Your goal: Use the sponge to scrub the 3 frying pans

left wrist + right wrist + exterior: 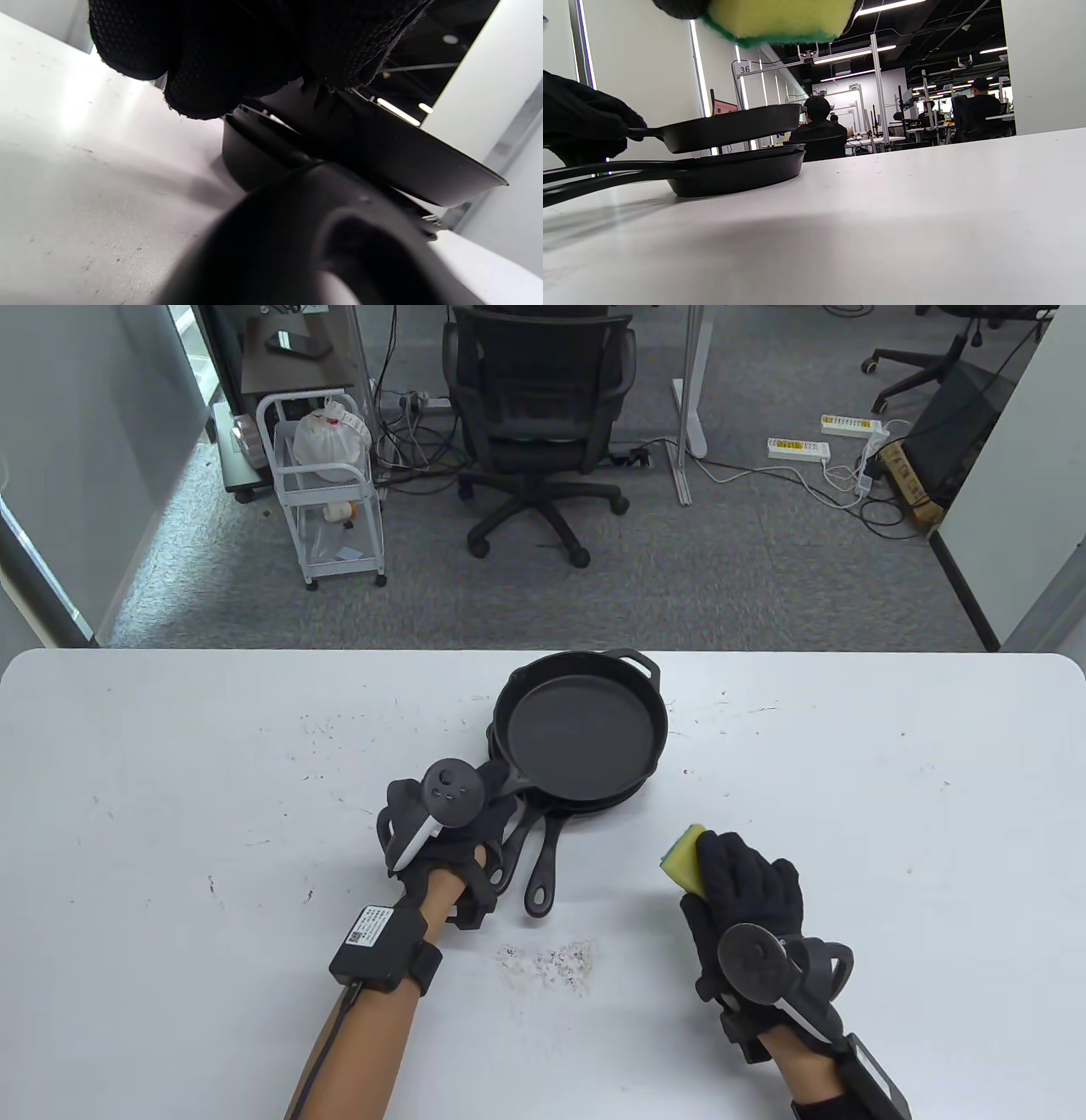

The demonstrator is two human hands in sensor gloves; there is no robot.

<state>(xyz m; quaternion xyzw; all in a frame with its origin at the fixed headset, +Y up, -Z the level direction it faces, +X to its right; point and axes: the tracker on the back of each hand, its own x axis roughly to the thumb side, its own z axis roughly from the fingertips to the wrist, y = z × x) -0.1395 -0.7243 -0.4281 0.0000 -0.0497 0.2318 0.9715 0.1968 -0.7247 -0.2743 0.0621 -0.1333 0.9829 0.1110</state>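
Note:
Three black cast-iron frying pans are stacked mid-table. The top pan (582,729) is lifted clear of the two below it (742,169), as the right wrist view shows (734,127). My left hand (450,823) grips the top pan's handle, fingers curled round it (203,55). The two lower handles (543,865) stick out toward me. My right hand (747,891) holds a yellow-and-green sponge (685,858) right of the pans, above the table; the sponge shows at the top of the right wrist view (780,19).
The white table (170,780) carries dark specks and a patch of crumbs (551,963) near the front. An office chair (543,415) and a white trolley (327,492) stand on the floor beyond the far edge.

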